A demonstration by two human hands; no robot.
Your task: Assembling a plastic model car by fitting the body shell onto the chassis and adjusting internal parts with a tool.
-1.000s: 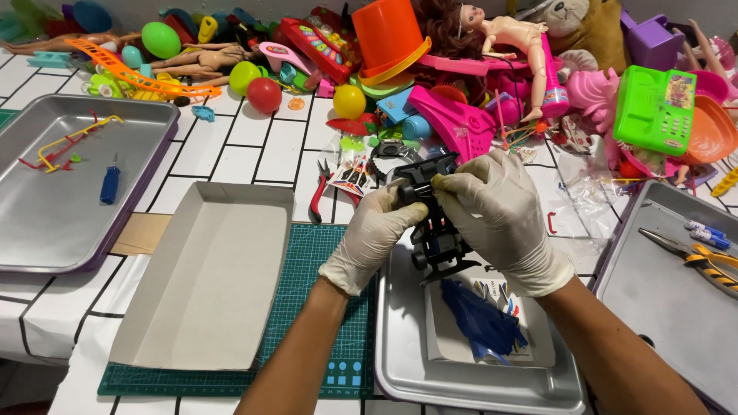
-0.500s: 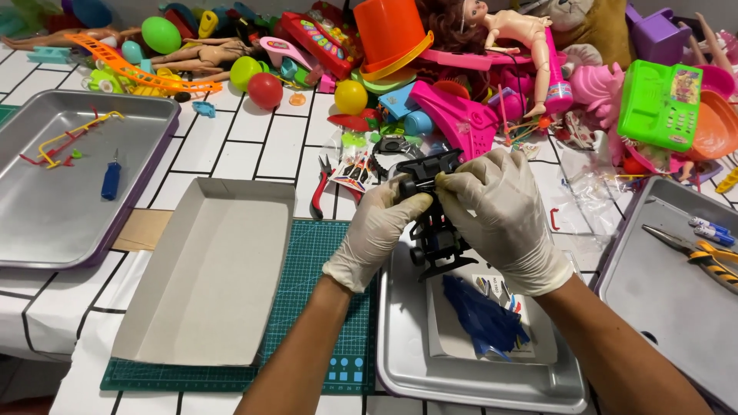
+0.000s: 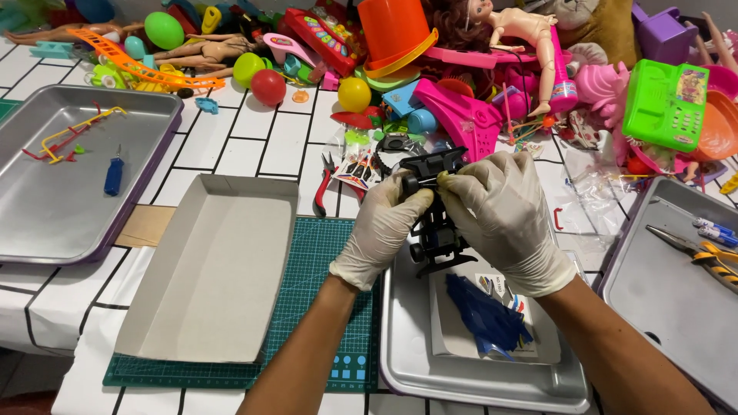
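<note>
Single head-worn view, looking steeply down and forward over a white tabletop ruled with black lines (image 3: 265, 146).

Camera sits above the near table edge, close to the work: both forearms enter from the bottom of frame, and the white-gloved left hand (image 3: 382, 230) and white-gloved right hand (image 3: 503, 219) sit near centre. Far edge of view reaches a heap of bright plastic toys (image 3: 461, 69). Grey metal tray on the left (image 3: 146, 107) and grey metal tray on the right (image 3: 653, 265) are cut by the frame sides. No second view to overlap.
</note>
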